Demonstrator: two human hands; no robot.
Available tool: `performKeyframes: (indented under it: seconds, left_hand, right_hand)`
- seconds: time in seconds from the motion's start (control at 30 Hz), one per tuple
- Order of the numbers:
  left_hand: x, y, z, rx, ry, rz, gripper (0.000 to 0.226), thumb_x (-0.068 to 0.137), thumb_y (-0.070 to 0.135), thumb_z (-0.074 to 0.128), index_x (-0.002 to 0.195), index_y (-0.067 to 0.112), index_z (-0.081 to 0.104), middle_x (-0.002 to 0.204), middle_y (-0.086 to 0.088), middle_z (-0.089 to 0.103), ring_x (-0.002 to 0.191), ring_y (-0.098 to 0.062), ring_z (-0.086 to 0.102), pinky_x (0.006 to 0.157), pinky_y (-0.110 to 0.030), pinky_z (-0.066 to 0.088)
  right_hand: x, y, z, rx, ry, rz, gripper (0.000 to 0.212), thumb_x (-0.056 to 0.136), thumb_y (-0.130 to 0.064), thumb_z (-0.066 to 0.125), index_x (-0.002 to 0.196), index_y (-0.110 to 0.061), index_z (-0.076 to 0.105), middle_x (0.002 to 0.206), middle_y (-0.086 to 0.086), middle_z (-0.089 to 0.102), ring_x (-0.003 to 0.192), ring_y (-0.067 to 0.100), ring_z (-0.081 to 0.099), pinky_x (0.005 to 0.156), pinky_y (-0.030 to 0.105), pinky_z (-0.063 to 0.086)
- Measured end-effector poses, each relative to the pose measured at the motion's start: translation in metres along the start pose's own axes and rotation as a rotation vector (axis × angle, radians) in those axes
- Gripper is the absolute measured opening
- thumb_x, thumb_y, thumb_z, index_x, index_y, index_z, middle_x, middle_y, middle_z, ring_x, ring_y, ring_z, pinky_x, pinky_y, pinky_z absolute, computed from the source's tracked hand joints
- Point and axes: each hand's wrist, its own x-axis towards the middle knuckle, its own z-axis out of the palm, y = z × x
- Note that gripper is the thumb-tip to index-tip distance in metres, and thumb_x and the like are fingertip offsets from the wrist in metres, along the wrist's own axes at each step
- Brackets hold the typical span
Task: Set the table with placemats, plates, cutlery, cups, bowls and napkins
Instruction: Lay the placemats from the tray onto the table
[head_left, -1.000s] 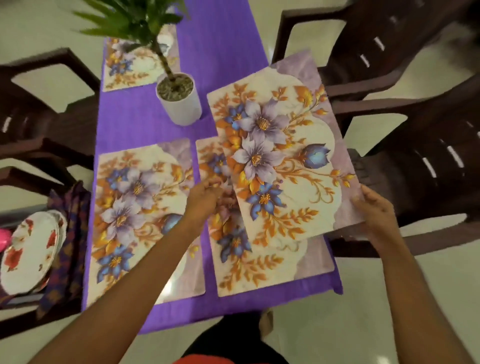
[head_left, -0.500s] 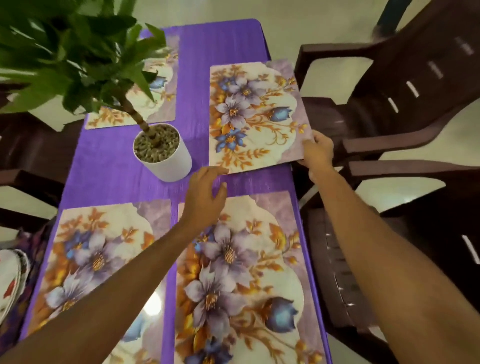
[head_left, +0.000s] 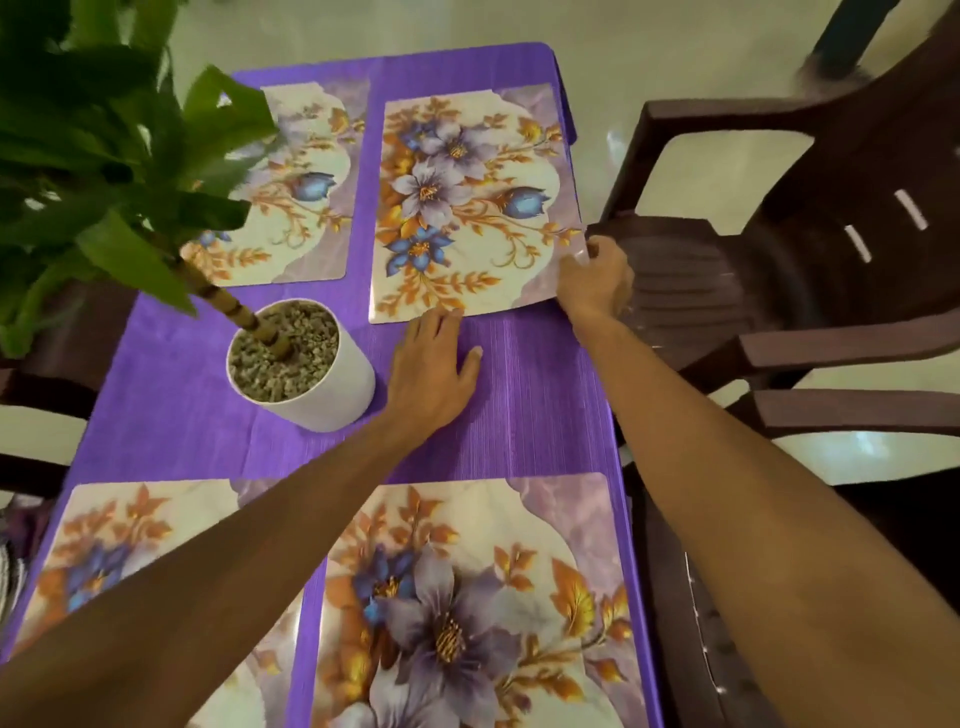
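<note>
Several floral placemats lie on a purple tablecloth. The far right placemat lies flat near the table's right edge. My right hand pinches its near right corner, which overhangs the edge. My left hand rests flat on the cloth with straight fingers, the fingertips touching that placemat's near edge. Another placemat lies at the far left, partly behind leaves. Two more lie close to me, one at the near left and one at the near right, both crossed by my forearms.
A white pot filled with pebbles holds a leafy plant left of my left hand. Dark brown plastic chairs stand along the table's right side, and another shows at the left edge. Pale floor lies beyond.
The placemat came down from the air onto the far right spot and slid further away. My left hand let go and now lies flat at its near edge. The view moved forward.
</note>
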Motion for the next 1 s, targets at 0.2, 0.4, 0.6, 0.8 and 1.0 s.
performKeyframes:
  seconds: [0.2,0.4,0.6,0.8,1.0]
  left_hand:
    - [0.029,0.001,0.003,0.15,-0.013,-0.006,0.057,0.101,0.048,0.043,0.143,0.01,0.045,0.146,-0.01,0.046,0.131,-0.03,0.044,0.104,-0.046,0.043]
    - [0.046,0.008,0.01,0.226,-0.042,-0.075,0.067,0.1,0.056,0.033,0.149,0.009,0.036,0.153,-0.011,0.035,0.137,-0.03,0.035,0.109,-0.048,0.035]
    - [0.059,0.009,0.02,0.229,-0.048,-0.127,0.072,0.1,0.059,0.027,0.153,0.01,0.029,0.157,-0.011,0.03,0.143,-0.031,0.029,0.117,-0.049,0.025]
    - [0.057,0.012,0.026,0.224,-0.022,-0.159,0.072,0.1,0.058,0.026,0.153,0.011,0.026,0.158,-0.011,0.028,0.144,-0.032,0.027,0.12,-0.05,0.022]
    - [0.056,0.012,0.027,0.22,-0.007,-0.15,0.071,0.1,0.058,0.027,0.153,0.011,0.027,0.157,-0.01,0.029,0.143,-0.031,0.028,0.12,-0.05,0.022]
  right_hand:
    - [0.014,-0.008,0.012,-0.121,-0.029,-0.077,0.027,0.096,-0.027,0.061,0.117,-0.009,0.064,0.117,0.008,0.066,0.105,0.026,0.064,0.072,0.028,0.046]
    - [0.016,0.004,0.008,-0.511,-0.082,-0.404,0.052,0.095,-0.045,0.058,0.137,-0.016,0.051,0.136,0.01,0.05,0.121,0.026,0.049,0.096,0.036,0.047]
    - [0.005,0.032,0.003,-0.516,-0.071,-0.522,0.044,0.095,-0.043,0.062,0.128,-0.014,0.063,0.136,0.008,0.056,0.123,0.026,0.051,0.098,0.04,0.045]
    - [0.005,0.028,0.006,-0.551,-0.063,-0.516,0.036,0.099,-0.037,0.058,0.127,-0.015,0.064,0.137,0.006,0.058,0.123,0.028,0.052,0.097,0.041,0.045]
    - [0.004,0.025,0.004,-0.59,-0.062,-0.49,0.033,0.105,-0.035,0.048,0.128,-0.017,0.063,0.141,0.004,0.056,0.124,0.027,0.051,0.095,0.04,0.046]
